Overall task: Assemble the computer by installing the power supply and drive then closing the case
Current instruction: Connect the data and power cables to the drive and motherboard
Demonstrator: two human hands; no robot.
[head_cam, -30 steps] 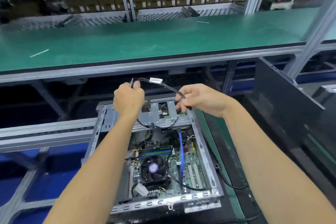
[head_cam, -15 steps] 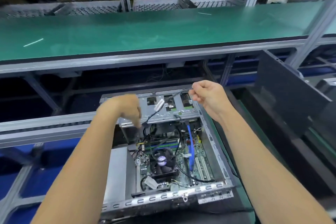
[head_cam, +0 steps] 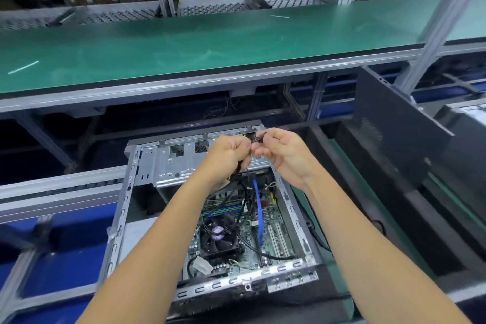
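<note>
Since the earlier frames, both hands have been brought together above the far right of the open computer case, where half a second ago they were held apart with the black cable strung between them. A small dark connector at the cable's end is now pinched between the curled fingers of the left hand and those of the right hand, just over the silver drive cage at the far end of the case. As far as can be judged, the task is in its middle: the motherboard, the CPU fan and a blue data cable are seen inside, yet the bay at the near left of the case looks unfilled, so the power supply appears not to be fitted; whether a drive sits in the cage cannot be told. The dark side panel is leaned upright to the right, well apart from the case, so closing is left to be done. The case is set on a lower surface below the green shelf. No brand, label or writing can be read.
</note>
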